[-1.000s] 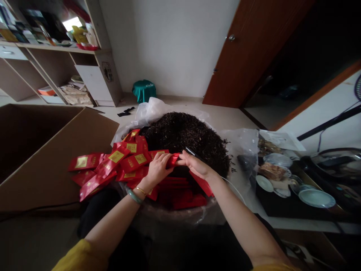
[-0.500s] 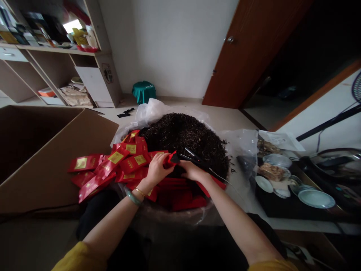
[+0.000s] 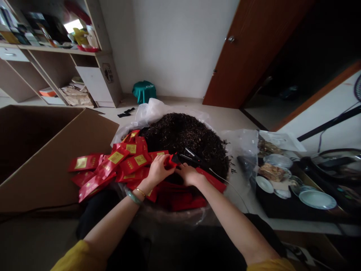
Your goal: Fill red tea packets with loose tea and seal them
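Observation:
My left hand (image 3: 160,169) is closed on a small red packet (image 3: 170,162), whose dark mouth faces right. Close beside that mouth is my right hand (image 3: 188,174), fingers spread and pointing left; nothing shows in it. Behind the right hand lies a black two-armed tool (image 3: 194,156) with a tiny red light and a white cord (image 3: 225,180). It rests against a big heap of dark dried leaves (image 3: 183,130), which looks like loose tea. Red packets with gold labels (image 3: 129,160) pile up left of my hands, and plain red packets (image 3: 180,199) lie in front.
An open cardboard box (image 3: 93,150) stands at the left. Clear plastic sheeting (image 3: 153,107) lines the heap's container. On the right, a dark tray (image 3: 273,210) carries bowls and cups. A teal covered stool (image 3: 144,91) and a brown door (image 3: 242,56) are farther back.
My right hand has shifted slightly left and down, its fingers now more spread near the packet's mouth. The left hand keeps its hold on the packet, almost unmoved.

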`<action>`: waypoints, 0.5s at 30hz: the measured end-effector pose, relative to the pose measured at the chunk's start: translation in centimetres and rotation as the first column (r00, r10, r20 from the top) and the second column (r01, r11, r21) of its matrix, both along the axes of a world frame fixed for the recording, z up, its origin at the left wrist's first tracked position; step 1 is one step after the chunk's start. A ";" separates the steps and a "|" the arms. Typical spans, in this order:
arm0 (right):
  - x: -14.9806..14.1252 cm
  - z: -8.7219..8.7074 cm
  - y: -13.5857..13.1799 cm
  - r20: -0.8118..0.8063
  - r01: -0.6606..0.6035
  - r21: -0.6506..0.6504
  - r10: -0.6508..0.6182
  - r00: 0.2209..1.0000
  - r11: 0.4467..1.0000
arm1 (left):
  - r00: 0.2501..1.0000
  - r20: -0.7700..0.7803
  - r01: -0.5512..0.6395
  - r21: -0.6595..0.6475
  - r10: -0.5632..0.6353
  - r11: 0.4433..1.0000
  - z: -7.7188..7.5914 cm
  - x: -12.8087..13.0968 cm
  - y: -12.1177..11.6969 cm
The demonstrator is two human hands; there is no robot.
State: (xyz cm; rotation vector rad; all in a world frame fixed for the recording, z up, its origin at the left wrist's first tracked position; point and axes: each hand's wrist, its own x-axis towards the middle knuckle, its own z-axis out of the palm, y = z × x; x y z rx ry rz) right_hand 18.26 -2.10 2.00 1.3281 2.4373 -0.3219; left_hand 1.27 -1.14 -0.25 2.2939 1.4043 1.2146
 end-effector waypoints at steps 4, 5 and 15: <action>-0.4 -0.7 -0.3 -0.009 0.014 0.042 -0.014 1.000 0.999 | 1.000 0.003 -0.002 0.003 0.002 1.000 0.0 0.0 0.0; -0.5 -0.8 -0.3 -0.007 0.029 0.052 -0.029 1.000 0.998 | 1.000 0.005 -0.004 0.005 0.004 1.000 0.0 0.0 0.0; -1.4 -1.1 -0.3 -0.006 0.175 0.052 -0.175 0.985 0.983 | 1.000 0.010 0.001 0.005 -0.001 1.000 0.0 -0.2 0.0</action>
